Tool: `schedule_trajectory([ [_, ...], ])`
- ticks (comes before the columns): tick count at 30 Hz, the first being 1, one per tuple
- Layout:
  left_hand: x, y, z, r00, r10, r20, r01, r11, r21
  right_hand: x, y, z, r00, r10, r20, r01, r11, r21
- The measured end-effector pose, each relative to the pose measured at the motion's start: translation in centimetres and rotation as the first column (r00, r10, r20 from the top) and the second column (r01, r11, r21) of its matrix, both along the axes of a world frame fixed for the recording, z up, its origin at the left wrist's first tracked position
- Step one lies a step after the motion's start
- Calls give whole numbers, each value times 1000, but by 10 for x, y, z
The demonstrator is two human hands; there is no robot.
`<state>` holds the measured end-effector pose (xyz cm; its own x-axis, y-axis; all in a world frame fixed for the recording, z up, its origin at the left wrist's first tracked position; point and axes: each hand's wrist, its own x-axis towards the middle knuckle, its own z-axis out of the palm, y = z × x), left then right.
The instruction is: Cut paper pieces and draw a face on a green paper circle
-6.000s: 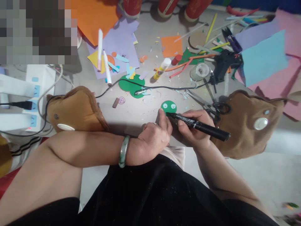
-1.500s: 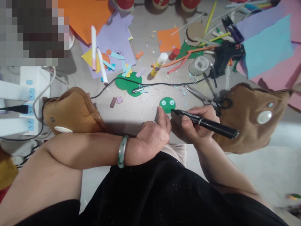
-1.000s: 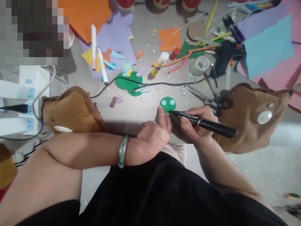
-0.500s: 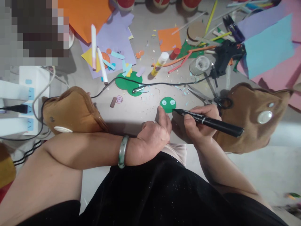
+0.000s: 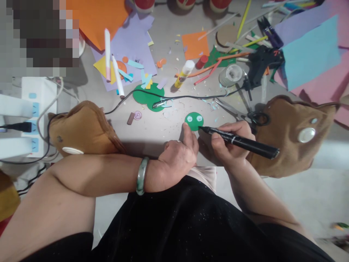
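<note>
A small green paper disc (image 5: 193,120) with two white eye dots lies on the grey table near its front edge. My left hand (image 5: 178,156) is curled, its thumb pressing the disc's left rim. My right hand (image 5: 226,140) is closed on a black marker (image 5: 241,142), whose tip touches the disc's lower right edge. A green bangle (image 5: 142,175) circles my left wrist.
Brown padded cushions lie at left (image 5: 84,127) and right (image 5: 294,134). Scissors (image 5: 240,114), a glue stick (image 5: 184,74), a black glue gun (image 5: 261,65), a larger green cutout (image 5: 148,96), white pens (image 5: 117,77) and coloured paper sheets litter the far table. A power strip (image 5: 24,123) sits left.
The marker tip has shifted slightly back and forth along the disc's lower edge. My left thumb has stayed on the disc.
</note>
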<state>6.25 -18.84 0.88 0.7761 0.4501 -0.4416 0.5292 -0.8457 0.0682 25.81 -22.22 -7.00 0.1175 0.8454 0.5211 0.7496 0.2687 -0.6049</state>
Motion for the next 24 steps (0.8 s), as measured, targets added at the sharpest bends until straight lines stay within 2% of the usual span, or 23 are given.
schedule_trajectory([
  [5,0,-1,-3,1000,19,6,-19,1000,-2,1,-1,-1,996,39,-82,-39,999,-4],
  [15,0,1,-1,1000,25,-7,-25,999,-40,5,-6,-4,998,57,-35,-61,991,-116],
  [21,0,0,-3,1000,9,16,-9,1000,-6,2,-4,-7,995,10,-102,-8,1000,17],
  [24,0,0,-2,1000,15,2,-15,1000,-22,0,-2,-3,998,-16,-67,17,1000,3],
])
